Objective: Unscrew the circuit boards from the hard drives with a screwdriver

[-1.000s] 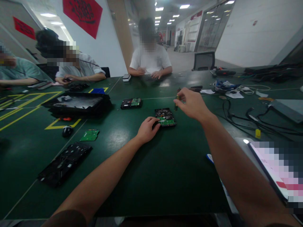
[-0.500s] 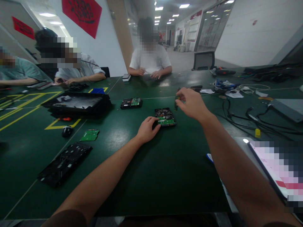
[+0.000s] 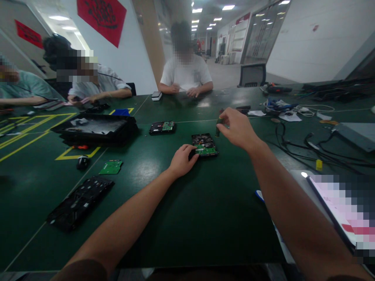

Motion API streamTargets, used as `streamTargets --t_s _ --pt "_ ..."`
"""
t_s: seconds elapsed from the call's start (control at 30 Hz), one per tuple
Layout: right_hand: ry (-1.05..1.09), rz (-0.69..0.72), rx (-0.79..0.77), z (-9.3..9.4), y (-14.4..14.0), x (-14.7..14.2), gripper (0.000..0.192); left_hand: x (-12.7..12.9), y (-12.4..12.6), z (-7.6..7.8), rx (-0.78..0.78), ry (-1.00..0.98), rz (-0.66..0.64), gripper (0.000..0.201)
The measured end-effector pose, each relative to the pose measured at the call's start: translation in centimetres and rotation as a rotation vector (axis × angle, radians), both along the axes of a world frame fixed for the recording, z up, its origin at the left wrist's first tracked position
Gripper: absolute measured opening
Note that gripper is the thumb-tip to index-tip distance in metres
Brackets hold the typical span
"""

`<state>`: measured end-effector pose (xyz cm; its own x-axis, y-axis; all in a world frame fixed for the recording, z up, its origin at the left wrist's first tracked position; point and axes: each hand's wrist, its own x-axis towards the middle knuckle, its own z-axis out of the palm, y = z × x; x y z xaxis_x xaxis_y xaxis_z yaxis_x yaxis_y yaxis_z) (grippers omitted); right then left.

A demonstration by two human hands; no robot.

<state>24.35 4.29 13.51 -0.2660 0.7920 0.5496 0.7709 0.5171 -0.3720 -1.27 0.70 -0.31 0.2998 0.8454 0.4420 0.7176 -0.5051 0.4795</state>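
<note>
A hard drive (image 3: 205,145) with a green circuit board across its near half lies on the green table in front of me. My left hand (image 3: 184,159) grips its left side, with fingertips on top of the board and the thumb at the near corner. Just right of the drive, my right hand (image 3: 234,125) pinches a small screwdriver (image 3: 218,128) with a dark and yellow handle. The screwdriver points downward, apart from the drive; its tip is too small to make out. Farther left sits a second hard drive (image 3: 162,127).
To the left are a black tray (image 3: 96,128), a mouse (image 3: 83,162), a loose green circuit board (image 3: 111,167) and a black plastic frame (image 3: 80,203). Black cables (image 3: 301,150), a grey metal box (image 3: 357,134) and a tablet-like screen (image 3: 331,210) lie right. Several people sit around the table.
My two hands, the drive and the screwdriver stay almost exactly where they were. At the far left, a seated person's hands have shifted slightly.
</note>
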Motion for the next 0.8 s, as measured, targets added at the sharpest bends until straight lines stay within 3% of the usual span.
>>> streamTargets --t_s 0.3,0.8 --pt "0.023 0.052 -0.002 -0.15 0.13 0.0 0.018 0.08 -0.17 0.3 -0.001 0.002 -0.004 0.033" --pt "-0.003 0.007 0.027 0.07 0.05 0.05 0.019 -0.12 -0.06 -0.27 0.015 0.008 -0.027 0.037"
